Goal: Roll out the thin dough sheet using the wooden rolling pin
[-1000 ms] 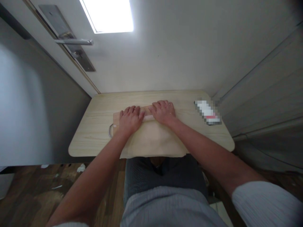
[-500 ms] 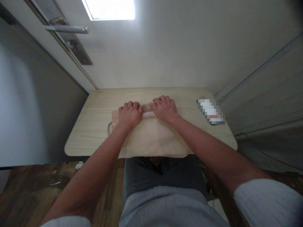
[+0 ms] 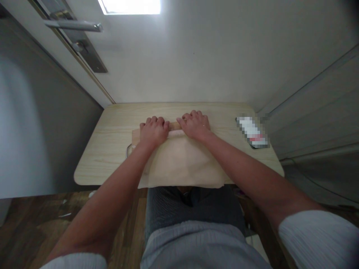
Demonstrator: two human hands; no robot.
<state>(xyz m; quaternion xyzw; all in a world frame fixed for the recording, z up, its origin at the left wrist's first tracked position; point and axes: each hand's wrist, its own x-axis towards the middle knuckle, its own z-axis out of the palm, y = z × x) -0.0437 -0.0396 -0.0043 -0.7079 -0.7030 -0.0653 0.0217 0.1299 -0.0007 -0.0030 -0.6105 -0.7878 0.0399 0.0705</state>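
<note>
A pale beige sheet (image 3: 182, 164) lies over a wooden board (image 3: 135, 136) on the light wood table (image 3: 112, 149). Its near edge hangs over the table's front edge towards my lap. At the sheet's far edge lies a wooden roller (image 3: 175, 126), of which only a short piece shows between my hands. My left hand (image 3: 153, 131) rests on the roller's left part with its fingers curled over it. My right hand (image 3: 195, 125) covers the right part, fingers bent down over it. The two hands almost touch.
A metal loop (image 3: 128, 149) sticks out from the board's left end. A small blurred white and red object (image 3: 252, 131) lies at the table's right side. A door with a metal lever handle (image 3: 73, 25) stands behind the table on the left, a wall behind.
Both hands have pushed the roller a little farther from me, and the fingers have curled more tightly over it. The view has tilted slightly downwards.
</note>
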